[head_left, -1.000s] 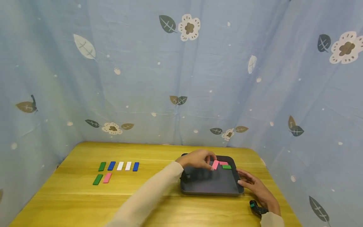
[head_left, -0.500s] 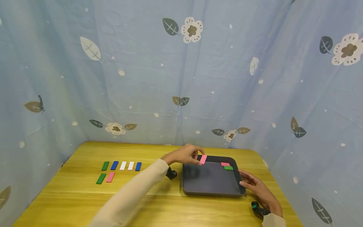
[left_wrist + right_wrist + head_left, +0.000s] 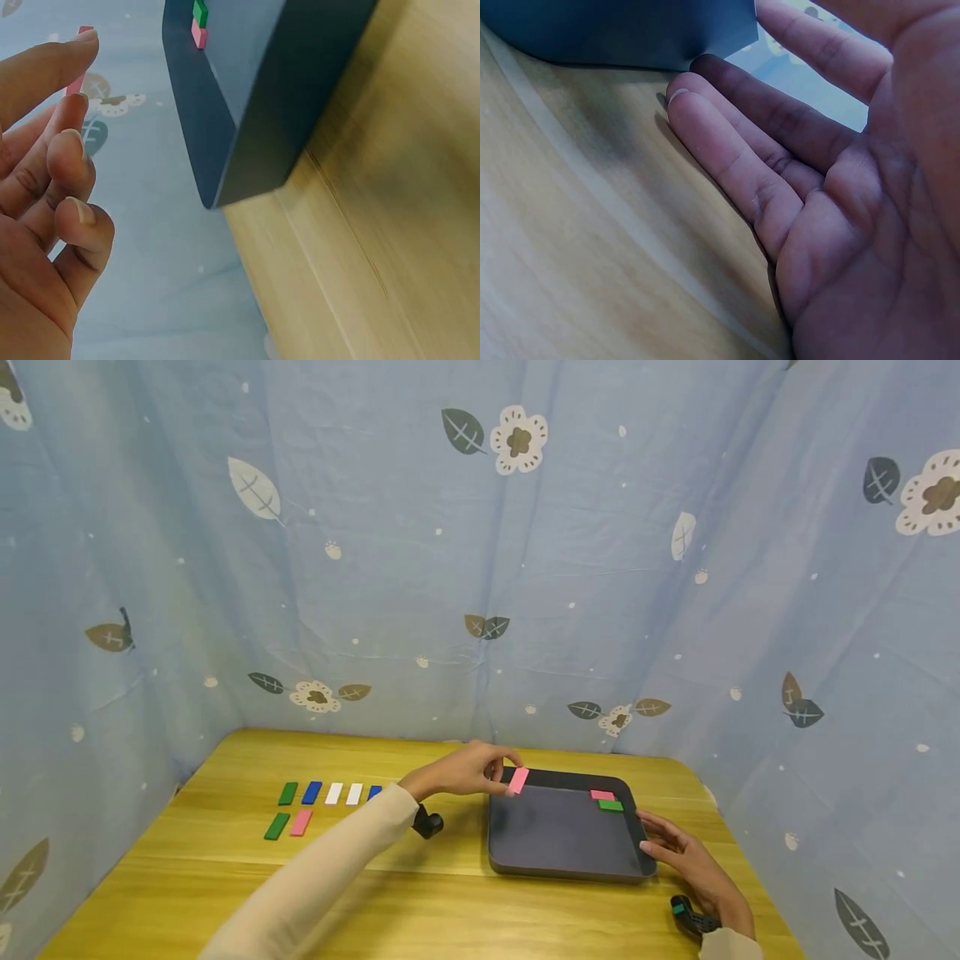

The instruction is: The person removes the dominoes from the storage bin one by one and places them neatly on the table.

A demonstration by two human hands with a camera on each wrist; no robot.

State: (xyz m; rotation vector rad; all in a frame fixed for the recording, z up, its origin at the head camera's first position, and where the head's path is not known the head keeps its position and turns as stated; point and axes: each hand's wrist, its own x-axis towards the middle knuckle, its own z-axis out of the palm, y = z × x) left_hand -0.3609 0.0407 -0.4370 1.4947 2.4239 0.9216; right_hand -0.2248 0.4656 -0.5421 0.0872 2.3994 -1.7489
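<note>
My left hand (image 3: 465, 771) pinches a pink block (image 3: 519, 781) between thumb and forefinger, above the far left corner of the dark grey tray (image 3: 573, 871). In the left wrist view the same pink block (image 3: 77, 71) shows partly behind the fingertips of the left hand (image 3: 52, 172), whose other fingers are loosely bent. Inside the tray, near its far right corner, lie another pink block (image 3: 602, 795) and a green block (image 3: 611, 806), side by side. My right hand (image 3: 693, 864) rests at the tray's right wall. Its fingers (image 3: 727, 150) are nearly straight against the outer side.
On the table's left lie flat blocks: a green one (image 3: 288, 793), a blue one (image 3: 312, 792), white ones (image 3: 333, 793), a second blue one (image 3: 374, 791) partly behind the left sleeve, another green one (image 3: 277, 826) and a pink one (image 3: 301, 822). A patterned curtain (image 3: 390, 568) surrounds the table.
My left hand has moved left with the pink block, from the tray's far right part to above its far left corner. The right hand has stayed at the tray's right side.
</note>
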